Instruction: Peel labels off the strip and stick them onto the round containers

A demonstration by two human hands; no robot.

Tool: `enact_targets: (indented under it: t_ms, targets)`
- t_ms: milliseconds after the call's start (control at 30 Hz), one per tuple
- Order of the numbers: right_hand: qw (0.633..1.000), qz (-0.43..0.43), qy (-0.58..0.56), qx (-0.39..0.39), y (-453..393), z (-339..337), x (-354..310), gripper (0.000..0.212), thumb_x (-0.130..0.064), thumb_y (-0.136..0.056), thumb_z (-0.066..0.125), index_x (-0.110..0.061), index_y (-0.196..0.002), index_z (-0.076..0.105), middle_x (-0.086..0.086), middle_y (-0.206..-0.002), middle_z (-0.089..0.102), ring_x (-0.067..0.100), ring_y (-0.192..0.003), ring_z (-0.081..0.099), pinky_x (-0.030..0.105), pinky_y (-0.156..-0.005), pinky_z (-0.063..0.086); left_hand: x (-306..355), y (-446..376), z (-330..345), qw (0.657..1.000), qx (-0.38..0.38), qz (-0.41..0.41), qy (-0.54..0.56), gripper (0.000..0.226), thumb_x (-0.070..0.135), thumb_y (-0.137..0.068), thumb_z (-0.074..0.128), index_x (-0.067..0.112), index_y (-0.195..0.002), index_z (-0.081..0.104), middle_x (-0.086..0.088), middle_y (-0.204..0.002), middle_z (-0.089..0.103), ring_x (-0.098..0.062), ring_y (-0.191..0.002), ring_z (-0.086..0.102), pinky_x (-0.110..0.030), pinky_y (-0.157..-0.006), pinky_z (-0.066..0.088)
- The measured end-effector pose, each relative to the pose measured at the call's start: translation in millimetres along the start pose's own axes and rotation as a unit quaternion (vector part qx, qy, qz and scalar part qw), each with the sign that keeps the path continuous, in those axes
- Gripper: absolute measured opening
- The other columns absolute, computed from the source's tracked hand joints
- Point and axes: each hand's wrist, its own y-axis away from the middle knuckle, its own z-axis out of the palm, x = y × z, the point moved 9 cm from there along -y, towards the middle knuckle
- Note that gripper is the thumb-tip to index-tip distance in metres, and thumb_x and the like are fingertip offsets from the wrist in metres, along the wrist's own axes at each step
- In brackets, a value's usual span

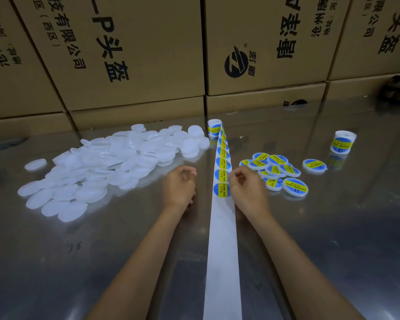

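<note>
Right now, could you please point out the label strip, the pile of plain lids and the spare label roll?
label strip (222, 239): head view, bare white backing near the person.
pile of plain lids (106, 165): head view, middle of the heap.
spare label roll (343, 143): head view, its labelled side.

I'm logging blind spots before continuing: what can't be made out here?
- Right hand, head view: curled fingers at the white label strip; its own knuckles hide any pinch.
- Left hand: palm side hidden.
- Blue-and-yellow round labels: small print too small.
- Dark object, far right: blurred, cut by the edge.
- Heap of translucent white round containers: lower ones covered.
</note>
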Motion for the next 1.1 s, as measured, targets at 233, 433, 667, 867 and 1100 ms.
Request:
enact_targets:
  t_ms: [233,433,667,867,1100]
  targets:
    - [0.997,-0.057,0.050,-0.024,-6.8,14.7,1.4,0.007,-0.011,-0.086,0.059,-0.013,-0.081,0.063,-0.002,-0.089,0.057,0.011,-0.081,0.053,0.019,-0.066,0.034,38.2,-54.0,8.5,0.957,0.009,0.162,-0.240,0.037,0.007,-0.098,0.048,0.004,-0.133,0.059,-0.017,-0.130,0.057,-0.032,-0.126,0.047,-0.040,-0.103,0.039]
    - [0.994,-0.069,0.078,-0.042,-11.9,24.8,3.2,0.009,-0.016,-0.084,0.060,-0.017,-0.075,0.058,0.000,-0.090,0.058,0.018,-0.089,0.053,0.031,-0.075,0.044,40.7,-90.6,37.9,0.840,-0.030,0.210,-0.499,0.051,0.029,-0.102,0.047,0.005,-0.147,0.041,-0.019,-0.143,0.041,-0.035,-0.130,0.036,-0.042,-0.105,0.037]
    - [0.992,-0.077,0.090,-0.037,-15.8,27.7,6.3,0.010,-0.021,-0.084,0.059,-0.019,-0.074,0.058,-0.003,-0.089,0.059,0.014,-0.086,0.053,0.033,-0.069,0.046,25.4,-102.8,46.5,0.817,-0.021,0.199,-0.541,0.049,0.036,-0.106,0.037,0.006,-0.143,0.045,-0.018,-0.136,0.044,-0.033,-0.125,0.038,-0.040,-0.098,0.035]
    - [0.994,-0.070,0.082,-0.036,-17.3,26.8,6.8,0.013,-0.021,-0.084,0.058,-0.022,-0.072,0.056,-0.005,-0.086,0.059,0.014,-0.084,0.054,0.032,-0.068,0.046,28.0,-96.5,41.8,0.844,0.013,0.245,-0.477,0.029,0.017,-0.102,0.048,0.002,-0.116,0.068,-0.019,-0.117,0.052,-0.037,-0.113,0.043,-0.041,-0.087,0.035]
    - [0.995,-0.053,0.079,-0.037,-17.7,25.7,8.7,0.019,-0.021,-0.085,0.058,-0.028,-0.068,0.052,-0.008,-0.081,0.059,0.012,-0.079,0.054,0.026,-0.063,0.036,32.8,-82.7,22.0,0.888,0.064,0.282,-0.356,0.019,0.005,-0.095,0.056,-0.004,-0.096,0.073,-0.020,-0.103,0.061,-0.040,-0.100,0.051,-0.047,-0.083,0.043]
